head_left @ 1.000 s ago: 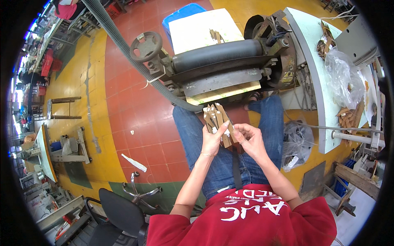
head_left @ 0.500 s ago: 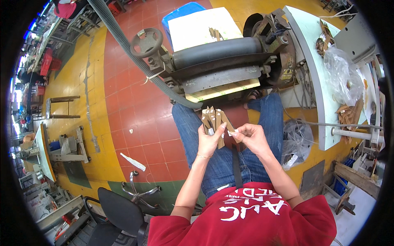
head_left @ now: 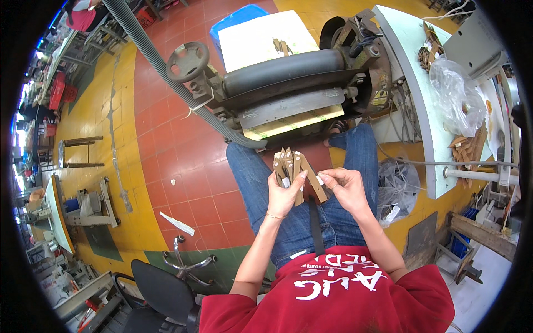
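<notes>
My left hand (head_left: 283,195) is closed around a fanned bundle of flat brown strips (head_left: 287,161), held above my lap. Small white tags show on several of the strips, and their pointed ends face away from me. On the bundle's right side, one brown strip (head_left: 315,187) slants out from the others toward my right hand (head_left: 345,187). Thumb and fingertips of that hand pinch this strip's right edge, where a small white tag shows. My fingers partly hide the lower part of the bundle.
Ahead stands a machine with a dark roller (head_left: 286,72) and a handwheel (head_left: 187,61). A grey hose (head_left: 161,64) runs down to its left. At right is a pale table (head_left: 413,94) with a clear plastic bag (head_left: 458,91) and brown pieces. A black chair (head_left: 161,286) is behind left.
The slanting strip now lies further out from the bundle, with more of its face showing. My right hand has shifted slightly right; the left keeps its hold. The whole view has shifted slightly.
</notes>
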Demonstrator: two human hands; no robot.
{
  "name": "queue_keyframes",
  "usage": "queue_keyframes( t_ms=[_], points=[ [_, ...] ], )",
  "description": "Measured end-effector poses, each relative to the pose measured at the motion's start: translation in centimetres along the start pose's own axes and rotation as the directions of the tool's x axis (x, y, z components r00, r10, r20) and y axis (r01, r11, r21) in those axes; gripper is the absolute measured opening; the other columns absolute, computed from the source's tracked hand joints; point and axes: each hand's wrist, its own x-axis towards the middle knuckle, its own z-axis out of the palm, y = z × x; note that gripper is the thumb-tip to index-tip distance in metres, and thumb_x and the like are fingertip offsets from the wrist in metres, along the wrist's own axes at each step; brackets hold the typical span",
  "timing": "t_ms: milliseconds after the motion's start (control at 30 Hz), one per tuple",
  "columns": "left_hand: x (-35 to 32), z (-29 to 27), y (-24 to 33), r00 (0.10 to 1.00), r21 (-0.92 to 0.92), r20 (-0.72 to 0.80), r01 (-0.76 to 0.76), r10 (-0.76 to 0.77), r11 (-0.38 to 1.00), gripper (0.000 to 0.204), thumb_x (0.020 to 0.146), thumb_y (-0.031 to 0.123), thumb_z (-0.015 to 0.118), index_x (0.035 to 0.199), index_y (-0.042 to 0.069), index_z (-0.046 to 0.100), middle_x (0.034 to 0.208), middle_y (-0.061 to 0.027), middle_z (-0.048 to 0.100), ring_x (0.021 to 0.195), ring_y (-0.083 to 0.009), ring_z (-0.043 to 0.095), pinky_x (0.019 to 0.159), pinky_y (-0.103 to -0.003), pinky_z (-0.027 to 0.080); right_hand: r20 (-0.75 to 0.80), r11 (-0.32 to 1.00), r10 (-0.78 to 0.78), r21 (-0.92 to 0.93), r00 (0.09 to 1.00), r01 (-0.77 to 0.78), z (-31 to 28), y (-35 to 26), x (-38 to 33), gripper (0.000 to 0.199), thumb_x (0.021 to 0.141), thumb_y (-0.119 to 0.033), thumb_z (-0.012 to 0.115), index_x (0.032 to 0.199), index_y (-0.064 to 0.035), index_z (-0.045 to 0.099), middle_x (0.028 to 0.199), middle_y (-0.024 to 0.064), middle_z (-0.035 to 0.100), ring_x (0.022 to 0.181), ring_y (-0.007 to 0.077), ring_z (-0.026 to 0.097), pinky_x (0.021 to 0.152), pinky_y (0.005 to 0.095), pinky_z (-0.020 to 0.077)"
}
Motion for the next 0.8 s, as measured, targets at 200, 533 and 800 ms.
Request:
queue_keyframes(
  t_ms=[200,533,800],
  points=[
    [-0.4,0.8,-0.3,0.993,-0.182,-0.098,0.045,-0.064,0.982,0.018,0.081,0.007,0.07,0.095,0.001,0.061,0.081,-0.0015,0.064,0.066,-0.0069,0.059,0.059,-0.022,0.049,-0.052,0.997,0.034,0.067,0.998,-0.03,0.8,-0.1,-0.4,0.015,0.084,-0.01,0.067,0.093,0.0021,0.07,0.081,0.0073,0.068,0.072,0.0102,0.063,0.064,0.0235,0.0502],
    [-0.4,1.0,0.2,0.999,-0.108,-0.036,0.017,-0.021,0.994,0.02,0.078,0.006,0.073,0.094,0.0,0.061,0.082,-0.0029,0.065,0.068,-0.0084,0.062,0.062,-0.022,0.051,-0.037,0.956,0.119,0.272,0.992,-0.105,1.3,-0.1,-0.6,0.014,0.087,-0.008,0.065,0.094,0.0035,0.068,0.08,0.0042,0.068,0.069,0.0059,0.06,0.063,0.0201,0.0491],
    [-0.2,0.6,0.2,0.999,-0.067,-0.014,0.036,-0.037,0.997,0.023,0.077,0.006,0.074,0.095,0.0,0.06,0.082,-0.0037,0.066,0.069,-0.0087,0.062,0.063,-0.023,0.052,0.041,0.946,0.139,0.288,0.989,-0.145,1.4,0.0,-0.5,0.018,0.088,-0.014,0.064,0.097,0.0019,0.067,0.082,0.0032,0.068,0.072,0.0047,0.059,0.065,0.0193,0.048]
  ],
)
